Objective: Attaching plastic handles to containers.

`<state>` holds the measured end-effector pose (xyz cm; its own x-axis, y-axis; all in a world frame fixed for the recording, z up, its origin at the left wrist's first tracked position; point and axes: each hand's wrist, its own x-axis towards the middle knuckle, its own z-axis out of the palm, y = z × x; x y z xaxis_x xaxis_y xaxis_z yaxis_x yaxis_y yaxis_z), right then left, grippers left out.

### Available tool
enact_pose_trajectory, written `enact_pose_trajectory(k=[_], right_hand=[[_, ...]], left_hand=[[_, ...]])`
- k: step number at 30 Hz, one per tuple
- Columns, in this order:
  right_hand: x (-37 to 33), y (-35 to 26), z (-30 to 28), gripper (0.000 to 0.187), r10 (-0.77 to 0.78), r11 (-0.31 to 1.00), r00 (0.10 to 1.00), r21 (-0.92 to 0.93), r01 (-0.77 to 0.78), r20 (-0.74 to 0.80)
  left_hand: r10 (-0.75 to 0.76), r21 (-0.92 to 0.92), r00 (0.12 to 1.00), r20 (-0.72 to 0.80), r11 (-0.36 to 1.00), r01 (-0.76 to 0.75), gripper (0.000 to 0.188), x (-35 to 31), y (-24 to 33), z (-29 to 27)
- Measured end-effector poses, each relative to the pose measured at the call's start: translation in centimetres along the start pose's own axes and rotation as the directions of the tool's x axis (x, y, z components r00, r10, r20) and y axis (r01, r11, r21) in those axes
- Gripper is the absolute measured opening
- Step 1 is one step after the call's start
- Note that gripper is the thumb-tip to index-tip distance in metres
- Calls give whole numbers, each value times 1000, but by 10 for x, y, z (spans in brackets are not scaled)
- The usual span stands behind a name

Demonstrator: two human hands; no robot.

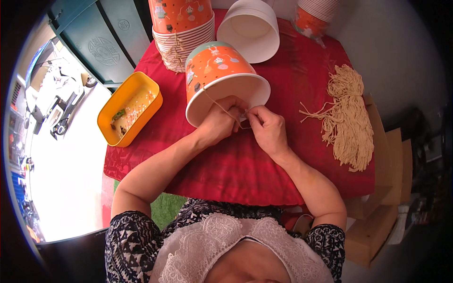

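An orange paper bucket (pixel 222 65) with a white rim and printed pictures lies tilted on the table, its mouth toward me. A thin tan cord (pixel 218 102) runs from the left of its rim down across my left hand. My left hand (pixel 222 118) is at the bucket's mouth, fingers curled at the cord and partly hidden. Close against it, my right hand (pixel 269 128) pinches at the cord with thumb and forefinger. The cord's end between the fingertips is too small to make out.
A yellow tray (pixel 155 104) holding small bits stands at left. Behind are stacked orange buckets (pixel 181 21), a white bucket (pixel 250 30) and wrapped buckets (pixel 315 16). A bundle of tan cords (pixel 349 120) lies right on the red tablecloth (pixel 302 165). Cardboard (pixel 377 226) stands beside the table.
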<state>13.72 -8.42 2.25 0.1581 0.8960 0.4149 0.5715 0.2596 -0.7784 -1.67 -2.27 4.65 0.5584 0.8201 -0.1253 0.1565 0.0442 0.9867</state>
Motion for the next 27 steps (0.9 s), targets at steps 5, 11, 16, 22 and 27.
enact_pose_trajectory(k=[5,11,16,22,27], right_hand=[[0,-2,1,5,17,1000,1000,-23,-17,10],[0,-2,0,6,-11,999,1000,-35,10,-4],[0,-6,0,10,-30,994,1000,-103,29,-9],[-1,-5,-2,10,-53,985,999,-167,53,9],[0,-3,0,9,-125,977,992,-176,121,-13]], left_hand=[[364,419,931,-31,850,-319,16,-2,-11,3],[414,552,909,-54,771,-319,7,1,-15,5],[393,535,918,-49,787,-308,6,-1,-12,6],[391,502,919,-42,804,-319,6,-2,-11,5],[373,461,927,-38,830,-315,6,-3,-11,5]])
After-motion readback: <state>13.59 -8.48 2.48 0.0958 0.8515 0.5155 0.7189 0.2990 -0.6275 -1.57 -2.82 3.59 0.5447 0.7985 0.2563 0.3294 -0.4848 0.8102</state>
